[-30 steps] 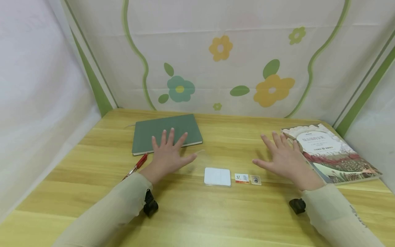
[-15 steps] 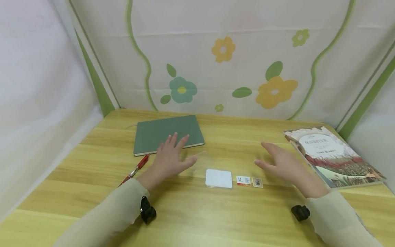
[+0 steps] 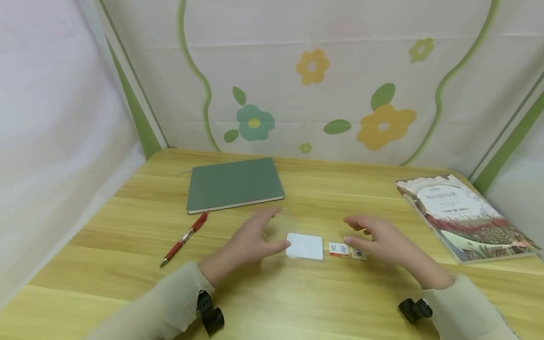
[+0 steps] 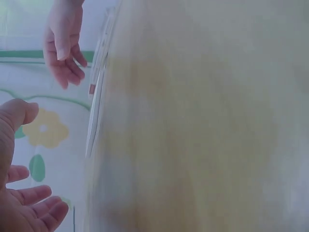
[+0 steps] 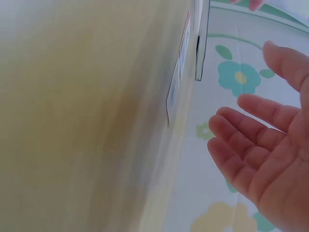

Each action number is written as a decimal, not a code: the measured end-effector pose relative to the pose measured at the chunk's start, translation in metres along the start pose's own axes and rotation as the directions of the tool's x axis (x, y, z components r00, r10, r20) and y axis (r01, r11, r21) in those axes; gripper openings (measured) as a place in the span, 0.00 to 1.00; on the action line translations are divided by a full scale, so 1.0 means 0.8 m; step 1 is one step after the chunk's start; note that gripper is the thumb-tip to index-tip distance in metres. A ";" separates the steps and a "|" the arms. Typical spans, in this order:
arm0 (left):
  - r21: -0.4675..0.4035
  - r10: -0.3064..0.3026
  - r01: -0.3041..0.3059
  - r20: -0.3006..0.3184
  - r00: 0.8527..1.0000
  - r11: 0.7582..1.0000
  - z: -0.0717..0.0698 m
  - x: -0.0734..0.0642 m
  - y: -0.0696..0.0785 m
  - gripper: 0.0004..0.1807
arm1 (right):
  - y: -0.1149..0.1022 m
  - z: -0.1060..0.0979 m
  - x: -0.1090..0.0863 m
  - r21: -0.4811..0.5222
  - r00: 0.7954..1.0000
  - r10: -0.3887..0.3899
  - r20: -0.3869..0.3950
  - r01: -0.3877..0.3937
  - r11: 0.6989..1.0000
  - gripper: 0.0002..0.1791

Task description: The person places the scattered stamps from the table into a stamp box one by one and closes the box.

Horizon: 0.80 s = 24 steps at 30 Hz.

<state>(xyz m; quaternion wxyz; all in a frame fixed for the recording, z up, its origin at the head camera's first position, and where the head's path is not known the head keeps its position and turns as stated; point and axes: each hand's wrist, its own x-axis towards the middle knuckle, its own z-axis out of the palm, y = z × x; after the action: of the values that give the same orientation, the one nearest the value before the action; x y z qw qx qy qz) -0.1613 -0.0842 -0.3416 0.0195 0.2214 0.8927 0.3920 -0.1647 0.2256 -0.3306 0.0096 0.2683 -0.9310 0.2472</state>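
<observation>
My left hand (image 3: 255, 238) hovers just left of a white, round-cornered card-like block (image 3: 305, 246), its thumb tip right at the block's edge. Its fingers are loosely bent around nothing, as the left wrist view also shows of the left hand (image 4: 29, 193). To the right of the block lie two small stamp-like pieces, one white and orange (image 3: 338, 249), the other with a dark round motif (image 3: 359, 254). Over these reaches my right hand (image 3: 378, 241), partly covering the darker piece. In the right wrist view, the right hand (image 5: 270, 140) has relaxed, parted fingers and an unfilled palm.
A green notebook (image 3: 235, 184) lies at the back left of the wooden table (image 3: 297, 302). In front of it is a red pen (image 3: 184, 238). An illustrated book (image 3: 463, 217) occupies the right side. Behind the table hangs a flowered curtain (image 3: 284, 94).
Both hands have come toward the person and inward, from spread fingers to loosely bent ones. The left has left its place over the notebook's edge; the right has moved from the book toward the small pieces.
</observation>
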 end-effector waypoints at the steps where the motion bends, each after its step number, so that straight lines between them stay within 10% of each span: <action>1: -0.019 0.005 -0.004 0.017 1.000 1.000 0.002 0.000 0.000 0.41 | -0.001 0.001 0.000 0.006 1.000 -0.005 0.005 0.005 1.000 0.27; 10: -0.077 -0.008 0.018 0.125 0.992 0.997 0.019 0.003 -0.003 0.39 | -0.009 0.007 -0.004 0.035 0.997 0.010 0.072 -0.012 0.999 0.21; 24: -0.057 0.011 -0.003 0.130 0.991 0.998 0.032 0.007 -0.010 0.34 | -0.007 0.022 -0.001 0.036 0.994 0.025 0.110 -0.029 0.999 0.14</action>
<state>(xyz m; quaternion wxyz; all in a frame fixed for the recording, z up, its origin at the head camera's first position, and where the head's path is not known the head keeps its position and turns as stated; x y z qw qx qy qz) -0.1642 -0.0688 -0.3643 0.0827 0.2491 0.8774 0.4017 -0.1591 0.2140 -0.3435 -0.0497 0.2690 -0.9289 0.2498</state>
